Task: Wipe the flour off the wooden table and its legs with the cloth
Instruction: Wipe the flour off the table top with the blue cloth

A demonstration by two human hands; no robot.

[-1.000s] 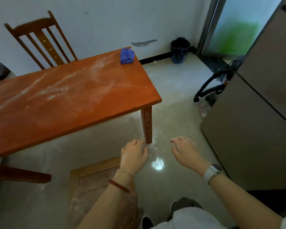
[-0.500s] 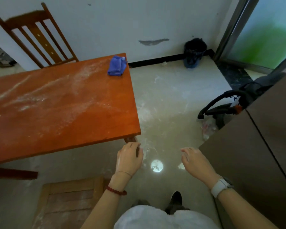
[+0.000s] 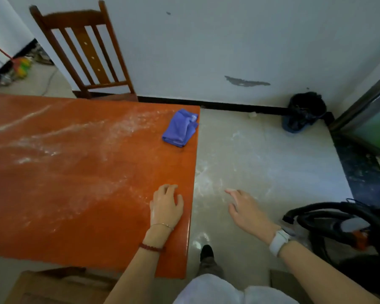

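Fingers: left hand [image 3: 166, 207] loosely spread on floured table [image 3: 75, 183]; right hand [image 3: 246, 210] loose, empty. Cloth [image 3: 180, 128] untouched; wiping unstarted.

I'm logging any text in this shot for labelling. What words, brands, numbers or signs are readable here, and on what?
None can be read.
The cloth, table and chair show no print.
The watch on the right wrist shows only its band.
The vacuum has a pale patch, too blurred to tell whether it carries text.
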